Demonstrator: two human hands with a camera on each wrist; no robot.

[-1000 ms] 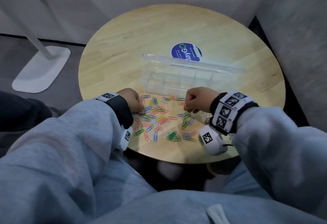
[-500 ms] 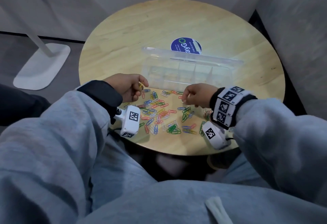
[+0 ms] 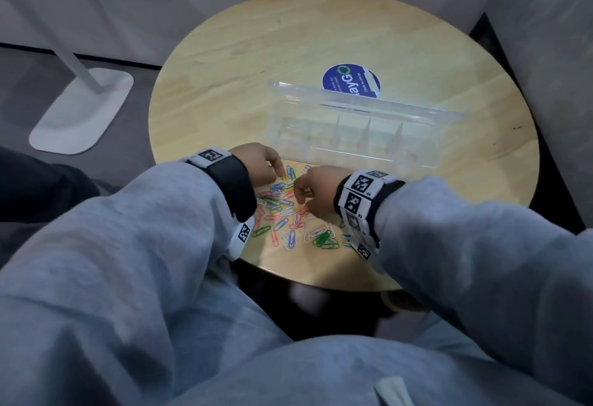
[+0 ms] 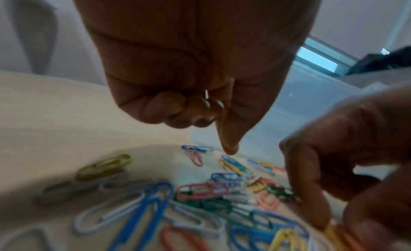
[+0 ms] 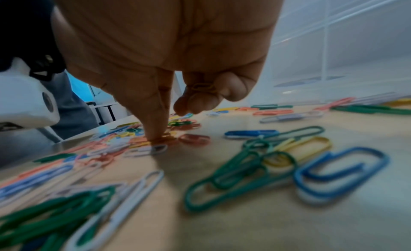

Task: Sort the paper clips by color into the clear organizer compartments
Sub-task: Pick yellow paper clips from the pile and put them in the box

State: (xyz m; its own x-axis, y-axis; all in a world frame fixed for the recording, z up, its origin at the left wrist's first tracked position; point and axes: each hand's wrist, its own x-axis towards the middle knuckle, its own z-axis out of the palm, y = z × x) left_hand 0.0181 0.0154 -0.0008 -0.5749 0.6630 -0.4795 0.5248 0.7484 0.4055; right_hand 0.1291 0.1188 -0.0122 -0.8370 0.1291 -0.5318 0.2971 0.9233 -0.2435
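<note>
Loose paper clips in blue, green, red, yellow and white lie scattered on the round wooden table, just in front of the clear organizer, whose compartments look bare. My left hand hovers over the pile's far left. Its fingers curl round a clip, of which only a pale tip shows. My right hand is over the pile's middle. One fingertip presses an orange clip on the table. The other fingers curl round another orange clip.
The organizer's lid stands open at the back, over a blue round sticker. A white stand base sits on the floor at left. My grey sleeves and lap fill the foreground; the table's near edge is close to my wrists.
My left hand, raised with a yellow clip half a second ago, has come down to the pile. My right hand has moved left toward the pile's middle.
</note>
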